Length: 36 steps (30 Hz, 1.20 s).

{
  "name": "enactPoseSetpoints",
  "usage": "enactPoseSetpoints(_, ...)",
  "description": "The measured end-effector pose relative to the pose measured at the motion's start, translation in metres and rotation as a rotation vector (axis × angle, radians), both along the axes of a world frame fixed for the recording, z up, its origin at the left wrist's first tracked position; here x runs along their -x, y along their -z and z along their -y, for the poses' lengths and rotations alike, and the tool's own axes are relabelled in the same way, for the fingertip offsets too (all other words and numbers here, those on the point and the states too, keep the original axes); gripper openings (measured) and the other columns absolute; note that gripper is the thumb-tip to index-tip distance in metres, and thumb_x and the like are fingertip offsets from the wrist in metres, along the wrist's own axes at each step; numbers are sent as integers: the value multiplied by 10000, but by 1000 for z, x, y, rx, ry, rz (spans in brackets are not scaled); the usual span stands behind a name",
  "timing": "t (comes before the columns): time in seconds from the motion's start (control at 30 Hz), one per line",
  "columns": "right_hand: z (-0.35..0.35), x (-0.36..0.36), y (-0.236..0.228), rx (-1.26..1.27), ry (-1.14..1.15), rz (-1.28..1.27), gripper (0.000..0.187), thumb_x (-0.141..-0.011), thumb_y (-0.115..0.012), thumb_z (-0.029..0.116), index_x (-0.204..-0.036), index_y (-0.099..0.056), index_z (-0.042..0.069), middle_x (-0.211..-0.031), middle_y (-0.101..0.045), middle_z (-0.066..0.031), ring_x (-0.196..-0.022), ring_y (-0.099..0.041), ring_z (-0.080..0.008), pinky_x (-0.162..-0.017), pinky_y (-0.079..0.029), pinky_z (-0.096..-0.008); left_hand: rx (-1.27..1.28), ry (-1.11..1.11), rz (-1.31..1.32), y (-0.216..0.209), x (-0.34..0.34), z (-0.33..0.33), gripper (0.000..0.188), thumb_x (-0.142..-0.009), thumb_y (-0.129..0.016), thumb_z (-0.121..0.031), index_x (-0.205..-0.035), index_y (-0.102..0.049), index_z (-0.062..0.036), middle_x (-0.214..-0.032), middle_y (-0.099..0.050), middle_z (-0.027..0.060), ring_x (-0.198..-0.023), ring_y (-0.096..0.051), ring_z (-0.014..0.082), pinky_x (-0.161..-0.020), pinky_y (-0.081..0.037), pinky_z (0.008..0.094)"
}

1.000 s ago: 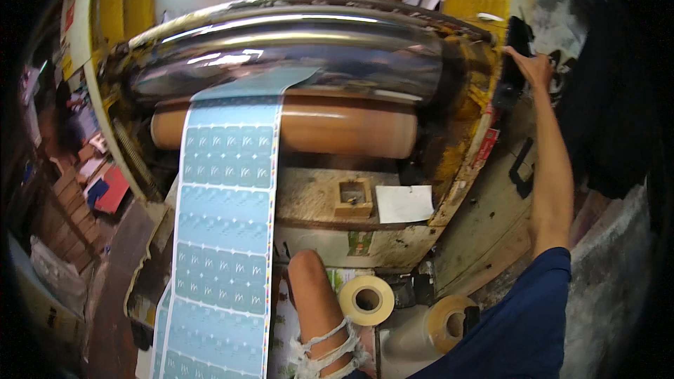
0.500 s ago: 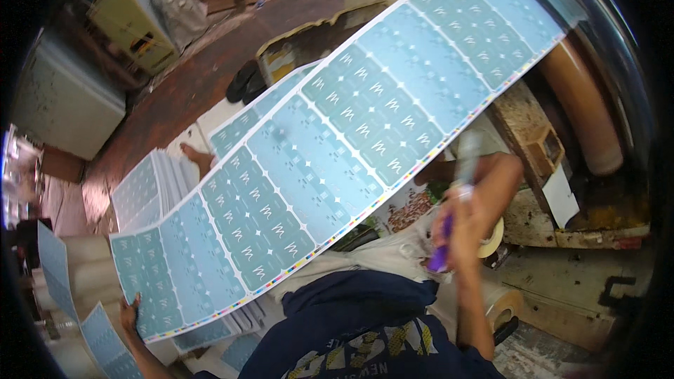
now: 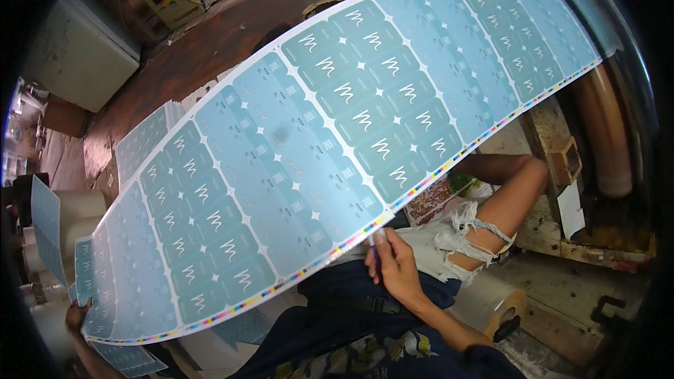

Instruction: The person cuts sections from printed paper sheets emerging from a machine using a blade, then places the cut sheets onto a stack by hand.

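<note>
A long printed sheet (image 3: pixel 281 161), with teal and light blue card designs, stretches across the view from the upper right to the lower left. At its lower left end, my left hand (image 3: pixel 76 317) grips the edge; part of the fingers is hidden. My right hand (image 3: pixel 397 267) is closed around a purple-handled knife (image 3: pixel 377 256) at the sheet's near, colour-marked edge. Its blade is mostly hidden there. A small corner of the edge stands out just above my right fingers.
The sheet's far end meets a shiny clear curve beside a brown roller (image 3: pixel 607 147) at the right. Stacked printed sheets (image 3: pixel 144 137) lie at left. A film roll (image 3: pixel 495 302) is near my right forearm. A pale cabinet (image 3: pixel 84 49) stands at upper left.
My right hand has moved left with the knife, from beside my knee to the sheet's near edge. My left hand has drawn the sheet's end farther left, and the sheet now curves more.
</note>
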State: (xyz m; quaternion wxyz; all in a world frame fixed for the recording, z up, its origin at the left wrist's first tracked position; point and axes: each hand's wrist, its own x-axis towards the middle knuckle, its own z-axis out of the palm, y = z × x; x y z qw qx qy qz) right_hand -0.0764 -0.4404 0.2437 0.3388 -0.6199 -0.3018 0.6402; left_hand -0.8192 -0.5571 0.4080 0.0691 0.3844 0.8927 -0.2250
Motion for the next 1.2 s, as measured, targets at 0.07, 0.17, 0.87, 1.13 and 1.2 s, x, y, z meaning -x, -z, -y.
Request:
enactPoseSetpoints(0.07, 26, -4, 47, -74, 9, 117, 169, -996, -464, 142, -987, -559, 2, -714, -590, -67, -546, -540, -98, -457, -437, -261, -26, 25, 0, 63, -14, 25, 501, -864, -698, -384, -1103, -598, 44, -990, -669, 178, -904, -642, 257, -824, -491, 374)
enactPoseSetpoints(0.17, 48, -26, 129, -693, 4, 851, 234, -767, -687, 13, -979, -601, -35, -785, -607, -149, -628, -602, -265, -584, -487, -358, -85, 26, -38, 136, -38, 70, 498, -866, -696, -382, -1106, -596, 43, -981, -668, 170, -889, -641, 254, -811, -494, 371)
enactPoseSetpoints(0.87, -228, -268, -6, -1292, -175, 1465, 582, -516, -668, -56, -1093, -680, 26, -842, -608, -113, -774, -589, -281, -655, -475, -348, -745, -513, 807, 266, -66, -26, 482, -880, -683, -365, -1124, -583, 39, -918, -659, 118, -781, -636, 233, -726, -519, 350)
enactPoseSetpoints(1.13, -172, -169, -82, -1357, -441, 1485, 505, -787, -592, 95, -1279, -554, -15, -1007, -646, -167, -784, -657, -280, -571, -514, -359, -615, -165, 1626, 225, -402, -276, 646, -897, -689, -271, -1377, -405, 55, -1311, -517, 187, -1160, -528, 290, -1009, -411, 371)
enactPoseSetpoints(1.2, -162, -140, -94, -1443, -389, 1201, 502, -781, -590, 41, -1281, -566, -4, -1005, -650, -133, -805, -653, -247, -555, -521, -311, -584, -284, 2261, 171, -505, -307, 619, -897, -684, -243, -1373, -410, 42, -1295, -524, 197, -1144, -546, 302, -996, -432, 391)
